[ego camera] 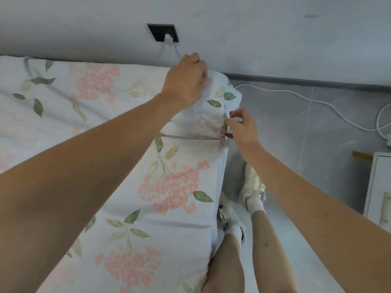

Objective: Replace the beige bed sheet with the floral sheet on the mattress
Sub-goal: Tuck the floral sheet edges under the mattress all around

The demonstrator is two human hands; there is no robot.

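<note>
Pale-blue cotton floral sheet covers the mattress across the frame's left, its upper-centre corner gripped by the left hand and pinched by the right hand, grey tiled floor at right.

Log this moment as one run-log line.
stage: fitting corner | left hand: grips floral sheet at mattress corner | right hand: pinches sheet edge | beige sheet: not visible

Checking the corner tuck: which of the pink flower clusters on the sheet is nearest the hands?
The faded cluster at the bed's far corner, right beside the right hand and just below the left hand. The brighter pink ones lie farther along the floral sheet.
</note>
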